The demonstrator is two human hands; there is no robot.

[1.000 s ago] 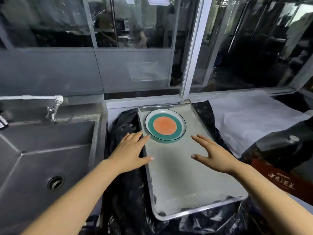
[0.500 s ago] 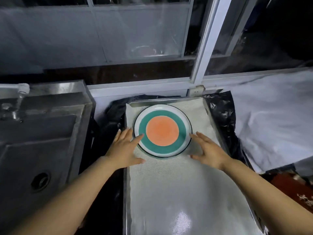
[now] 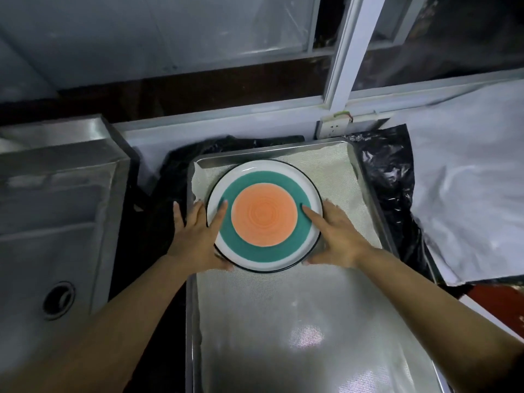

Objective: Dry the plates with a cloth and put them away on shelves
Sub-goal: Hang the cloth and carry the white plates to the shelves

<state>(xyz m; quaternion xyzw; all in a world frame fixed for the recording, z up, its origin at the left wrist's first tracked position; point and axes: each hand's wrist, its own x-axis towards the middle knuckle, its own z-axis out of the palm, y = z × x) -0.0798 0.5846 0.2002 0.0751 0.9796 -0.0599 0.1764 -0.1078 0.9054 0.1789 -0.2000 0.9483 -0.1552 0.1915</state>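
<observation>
The sink stood left of the tray, which carried a white mesh liner. The plate (orange centre, green ring, white rim) lay at the tray's far end. The left hand and right hand clasped its opposite edges, one digit of each lying on the green ring. No legible writing appeared.

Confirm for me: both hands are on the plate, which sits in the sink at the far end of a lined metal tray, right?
Not quite. The plate is not in the sink; it sits on the lined metal tray beside it, at the far end. The left hand and right hand are both on its rim, as the head view shows.
</observation>
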